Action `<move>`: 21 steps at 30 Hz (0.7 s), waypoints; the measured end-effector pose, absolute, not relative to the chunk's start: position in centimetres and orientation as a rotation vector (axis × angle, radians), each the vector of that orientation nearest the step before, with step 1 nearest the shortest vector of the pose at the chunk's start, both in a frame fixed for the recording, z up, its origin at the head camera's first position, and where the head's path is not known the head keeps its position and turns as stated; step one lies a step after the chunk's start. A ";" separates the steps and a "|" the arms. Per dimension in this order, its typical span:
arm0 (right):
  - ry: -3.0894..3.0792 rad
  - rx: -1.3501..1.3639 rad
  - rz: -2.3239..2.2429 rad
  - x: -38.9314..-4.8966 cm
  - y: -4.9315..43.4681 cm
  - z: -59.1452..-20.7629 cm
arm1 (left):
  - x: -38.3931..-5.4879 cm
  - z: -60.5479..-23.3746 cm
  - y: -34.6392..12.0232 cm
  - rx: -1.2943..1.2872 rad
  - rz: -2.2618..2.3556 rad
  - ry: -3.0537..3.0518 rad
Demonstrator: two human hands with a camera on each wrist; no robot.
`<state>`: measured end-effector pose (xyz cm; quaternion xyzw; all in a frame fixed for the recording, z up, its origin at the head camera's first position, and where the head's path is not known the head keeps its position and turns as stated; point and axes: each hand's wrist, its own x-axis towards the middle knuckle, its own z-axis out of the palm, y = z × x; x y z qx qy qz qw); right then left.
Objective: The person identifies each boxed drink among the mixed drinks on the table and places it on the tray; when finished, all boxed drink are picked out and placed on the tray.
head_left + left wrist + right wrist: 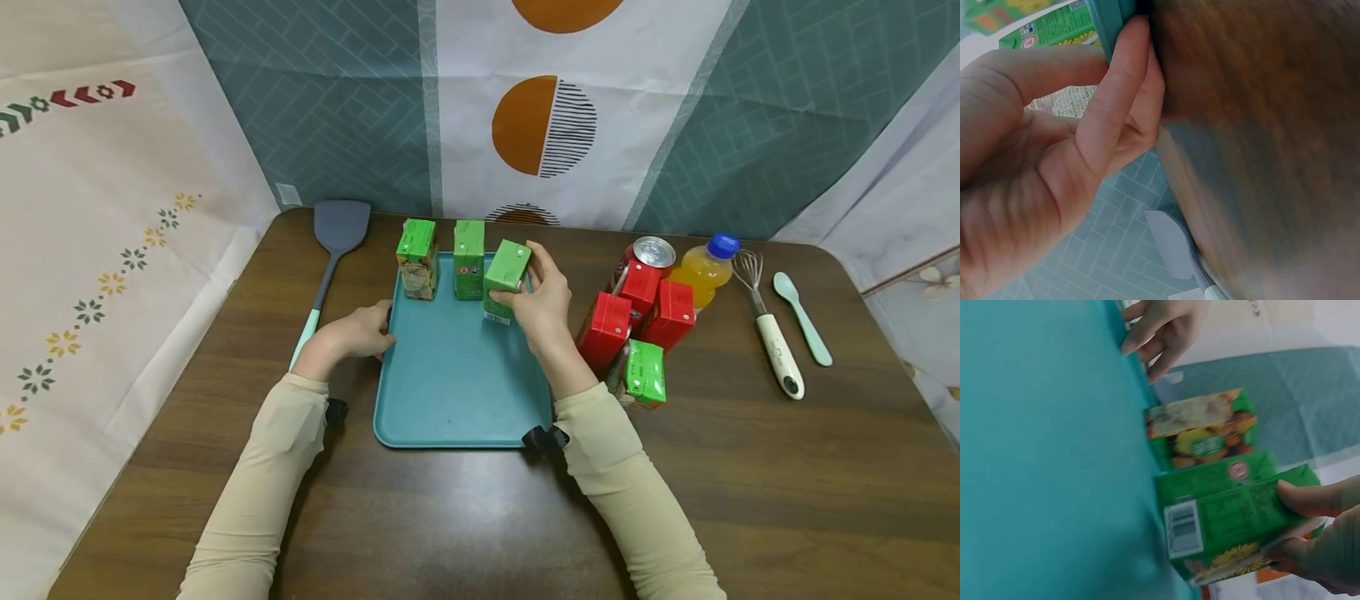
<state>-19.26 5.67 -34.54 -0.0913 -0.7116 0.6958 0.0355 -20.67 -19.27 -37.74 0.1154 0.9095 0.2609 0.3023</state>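
Note:
My right hand (543,298) grips a green juice carton (506,272) near its top, thumb on one side and fingers on the other. In the right wrist view the carton's barcode (1184,528) shows low on its side. On the far part of the teal tray (457,383) stand two more green cartons, the middle one (469,260) and the left one (417,260). My left hand (356,332) pinches the tray's left rim; in the left wrist view its thumb and fingers meet at the edge (1105,28).
Right of the tray cluster red cartons (603,332), a green carton (645,372), a can (653,252) and an orange drink bottle (705,271). A whisk (777,350) and a small spatula (804,321) lie farther right. A grey turner (340,227) lies left of the tray.

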 end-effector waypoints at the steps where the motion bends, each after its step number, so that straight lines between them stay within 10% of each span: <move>1: -2.202 -0.306 2.145 -19.5 5.7 -34.8 | -20.7 -37.7 -19.2 0.309 0.690 2.410; 21: -2.589 -0.221 1.544 -21.5 6.0 -35.3 | -20.6 -37.8 -19.4 0.297 0.673 2.426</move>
